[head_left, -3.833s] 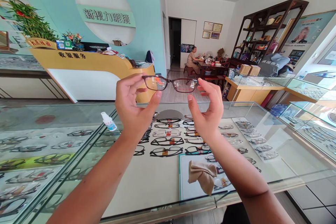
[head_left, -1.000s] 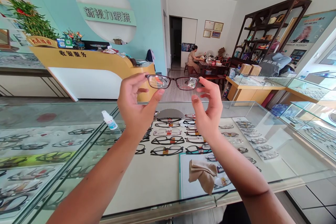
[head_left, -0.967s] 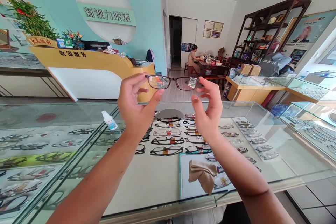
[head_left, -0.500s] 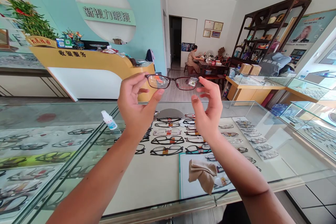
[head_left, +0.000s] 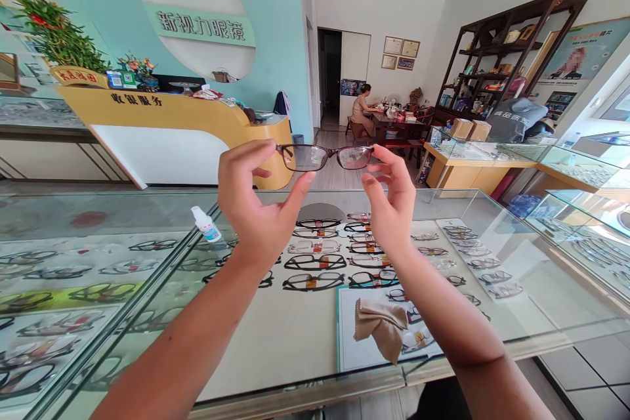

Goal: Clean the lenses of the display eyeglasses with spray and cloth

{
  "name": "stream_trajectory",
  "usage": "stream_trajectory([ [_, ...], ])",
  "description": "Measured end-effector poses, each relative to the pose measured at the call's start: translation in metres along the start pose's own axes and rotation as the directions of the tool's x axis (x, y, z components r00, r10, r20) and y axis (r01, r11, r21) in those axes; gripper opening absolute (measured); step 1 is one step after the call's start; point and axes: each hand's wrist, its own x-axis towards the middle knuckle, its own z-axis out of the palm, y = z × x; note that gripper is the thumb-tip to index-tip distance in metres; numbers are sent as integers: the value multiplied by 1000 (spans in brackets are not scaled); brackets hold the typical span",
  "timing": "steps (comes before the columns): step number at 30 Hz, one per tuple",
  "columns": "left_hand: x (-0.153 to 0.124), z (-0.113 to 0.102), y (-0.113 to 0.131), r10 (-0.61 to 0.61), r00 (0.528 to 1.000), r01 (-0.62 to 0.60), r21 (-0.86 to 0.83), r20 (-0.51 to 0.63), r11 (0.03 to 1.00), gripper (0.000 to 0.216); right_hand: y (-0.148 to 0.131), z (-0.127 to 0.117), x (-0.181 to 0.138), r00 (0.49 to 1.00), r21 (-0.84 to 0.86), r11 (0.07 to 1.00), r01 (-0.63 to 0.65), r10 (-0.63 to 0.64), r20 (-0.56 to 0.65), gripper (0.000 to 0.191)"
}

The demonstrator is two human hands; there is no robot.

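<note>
Dark-rimmed eyeglasses (head_left: pixel 332 155) are held up level above the glass counter, lenses side by side. My left hand (head_left: pixel 260 193) grips their left end, fingers bent at the frame's corner and thumb below the lens. On the other end, my right hand (head_left: pixel 391 190) has its fingertips at the hinge, with the thumb lower and apart from the lens. The temples are mostly hidden. Below the right forearm, a crumpled tan cleaning cloth (head_left: pixel 381 328) lies on the counter. A white spray bottle (head_left: pixel 207 225) stands to the left of my left hand.
Under the glass top of the display case (head_left: pixel 275 335) lie rows of eyeglasses (head_left: pixel 314 262). Another glass case (head_left: pixel 581 236) stands at the right. Across the room are a yellow reception counter (head_left: pixel 197 115), a seated person (head_left: pixel 363 111) at a table and a dark shelf (head_left: pixel 502 52).
The eyeglasses have turned slightly, the left lens now looking larger and shifted right. My left hand has tilted a little with them; my right hand has barely moved.
</note>
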Motion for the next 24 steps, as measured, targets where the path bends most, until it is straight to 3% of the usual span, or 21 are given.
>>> stream_trajectory([
  [6,1,0,1,11,1000,-11,1,-6,1000,62,-2,0,0,999,36,999,-35,35,7,39],
  [10,-3,3,-5,-113,994,113,-113,4,987,63,-6,-3,-1,999,34,999,17,-18,32,45],
  [15,-7,11,-18,-314,947,318,-295,64,901,62,-11,-5,-3,988,-8,993,118,-116,102,55],
  [24,-5,11,-17,-379,918,396,-295,117,870,71,-13,-5,-4,984,-39,987,155,-151,98,54],
])
